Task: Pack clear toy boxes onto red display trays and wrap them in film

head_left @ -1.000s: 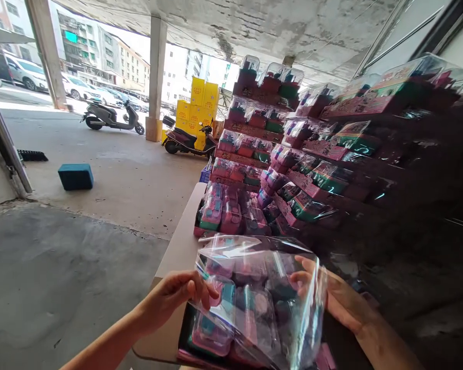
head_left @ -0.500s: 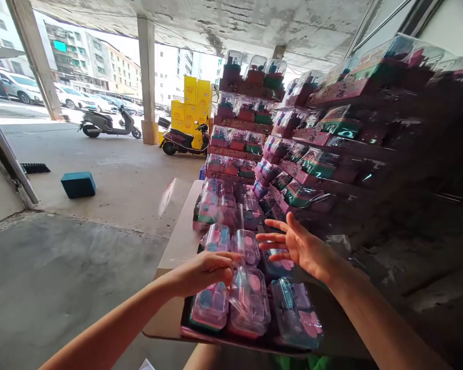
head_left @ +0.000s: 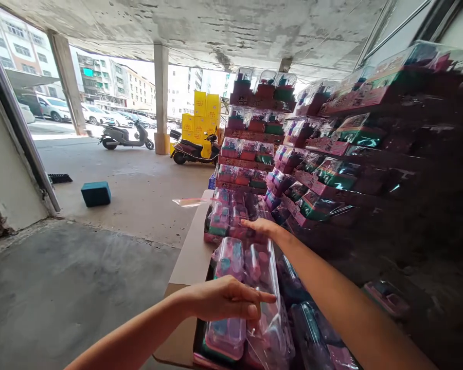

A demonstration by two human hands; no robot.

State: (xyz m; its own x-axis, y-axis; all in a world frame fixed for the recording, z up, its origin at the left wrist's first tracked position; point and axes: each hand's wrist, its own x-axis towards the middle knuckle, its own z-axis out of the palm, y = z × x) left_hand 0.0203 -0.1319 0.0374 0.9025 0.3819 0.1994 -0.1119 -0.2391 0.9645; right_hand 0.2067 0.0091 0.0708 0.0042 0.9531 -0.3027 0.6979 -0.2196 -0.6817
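My left hand is above the near tray, index finger stretched to the right and the other fingers curled in. It seems to pinch a clear plastic cover, whose shiny edge stands over the middle column of packs. Farther off, my right hand reaches over the back tray, its index finger extended at a pink pack; its remaining fingers are partly hidden. Under my left hand lies a clear-lidded pack with pink, purple and teal pieces. Dark teal packs sit to the right, partly behind my right forearm.
The trays rest on a cardboard-topped table. Tall stacks of similar trays rise behind and on the right. A thin clear strip juts out left of the back tray. A teal block, scooters and yellow cartons are beyond.
My right hand has moved forward from above the near tray to the back tray, its fingers no longer spread. My left hand has shifted right, index finger now extended. The view has turned slightly left.
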